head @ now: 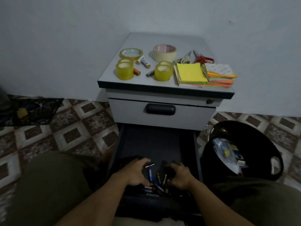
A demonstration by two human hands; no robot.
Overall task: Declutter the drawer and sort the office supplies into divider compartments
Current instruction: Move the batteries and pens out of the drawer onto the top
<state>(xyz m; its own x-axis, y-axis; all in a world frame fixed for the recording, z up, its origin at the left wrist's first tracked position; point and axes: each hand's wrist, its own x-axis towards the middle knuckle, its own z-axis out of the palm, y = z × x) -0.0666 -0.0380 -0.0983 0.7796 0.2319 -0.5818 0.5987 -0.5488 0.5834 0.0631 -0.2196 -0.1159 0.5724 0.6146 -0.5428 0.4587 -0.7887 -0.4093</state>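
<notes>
The left hand (136,174) lies with fingers loosely spread over a heap of pens (154,182) at the front of the open lower drawer (151,142). The right hand (179,176) curls down beside the heap; whether it grips anything cannot be told. On the cabinet (162,39) above lie tape rolls (124,71), batteries (144,61), scissors (203,58) and notes (189,73). A black bin (262,142) stands to the right.
</notes>
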